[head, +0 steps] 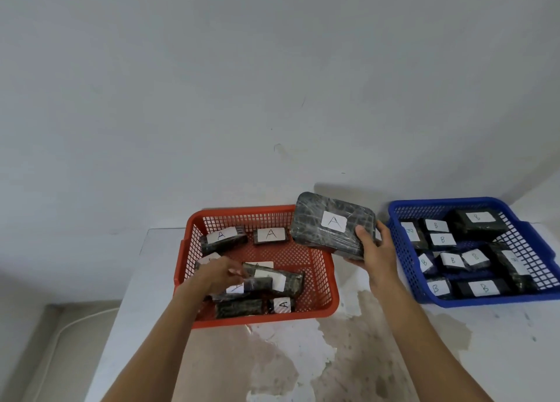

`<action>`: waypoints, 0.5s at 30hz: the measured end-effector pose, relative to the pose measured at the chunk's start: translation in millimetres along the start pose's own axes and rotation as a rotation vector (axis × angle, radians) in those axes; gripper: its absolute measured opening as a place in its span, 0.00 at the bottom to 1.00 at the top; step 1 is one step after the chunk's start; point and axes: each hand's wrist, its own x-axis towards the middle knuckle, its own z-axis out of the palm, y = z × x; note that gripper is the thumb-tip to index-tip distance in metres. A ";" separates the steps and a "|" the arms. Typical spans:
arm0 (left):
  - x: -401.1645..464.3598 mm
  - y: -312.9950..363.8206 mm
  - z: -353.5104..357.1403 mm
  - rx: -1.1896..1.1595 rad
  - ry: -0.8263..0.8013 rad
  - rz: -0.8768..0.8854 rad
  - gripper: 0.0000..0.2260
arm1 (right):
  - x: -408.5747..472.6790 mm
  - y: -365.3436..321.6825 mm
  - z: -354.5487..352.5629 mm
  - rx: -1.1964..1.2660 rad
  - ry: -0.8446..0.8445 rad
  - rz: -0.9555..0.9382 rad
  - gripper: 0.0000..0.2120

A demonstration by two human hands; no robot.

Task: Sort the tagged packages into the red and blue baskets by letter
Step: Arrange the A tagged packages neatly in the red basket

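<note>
Head view: right hand grips A package over red basket.

Single head-worn wide-angle view, looking forward and down from close above the table; red basket centre, blue basket right, wall filling the upper half.

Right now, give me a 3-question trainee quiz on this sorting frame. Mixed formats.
1. True or false: the large black wrapped package tagged A is held by the right hand.
2. Multiple choice: the left hand is over which container? a) red plastic mesh basket b) blue plastic mesh basket c) bare tabletop
3. Fill in: every readable tag in the blue basket shows the letter ___.

Key: 1 true; 2 a; 3 B
</note>
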 end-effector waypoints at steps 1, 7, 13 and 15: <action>-0.7 -1.3 3.7 0.038 0.024 -0.007 0.09 | -0.9 0.1 2.4 -0.011 -0.010 -0.001 0.23; 4.4 4.5 6.4 -0.032 0.278 0.016 0.06 | -2.6 1.6 8.0 -0.037 -0.005 -0.006 0.22; 47.6 31.7 2.9 -0.146 0.433 0.132 0.18 | 7.4 6.3 -5.0 0.032 0.082 -0.009 0.24; 61.9 35.3 4.9 -0.118 0.453 0.156 0.20 | 12.5 8.4 -13.0 0.059 0.107 -0.012 0.25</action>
